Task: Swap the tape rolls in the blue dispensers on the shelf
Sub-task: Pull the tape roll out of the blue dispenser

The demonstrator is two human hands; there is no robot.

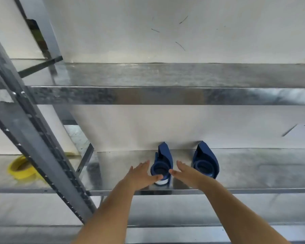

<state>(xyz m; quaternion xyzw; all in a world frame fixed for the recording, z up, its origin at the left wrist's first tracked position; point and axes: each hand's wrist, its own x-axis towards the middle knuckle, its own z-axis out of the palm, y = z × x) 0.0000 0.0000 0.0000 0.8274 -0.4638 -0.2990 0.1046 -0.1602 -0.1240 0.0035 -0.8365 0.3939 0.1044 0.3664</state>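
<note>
Two blue tape dispensers stand side by side on the metal shelf (123,166). The left dispenser (163,159) holds a roll seen as a ring at its front. The right dispenser (206,161) stands a little apart to the right. My left hand (143,175) reaches in at the left dispenser's left side with straight fingers, its thumb touching the front of the roll. My right hand (185,172) comes in from the right, between the two dispensers, fingers straight, thumb tip at the left dispenser's right edge. Neither hand grips anything.
A slanted grey steel upright (42,147) crosses the left of the view. Behind it, on the neighbouring shelf, lies a yellow tape roll (21,169). Another metal shelf (165,81) runs above, and a white wall stands behind.
</note>
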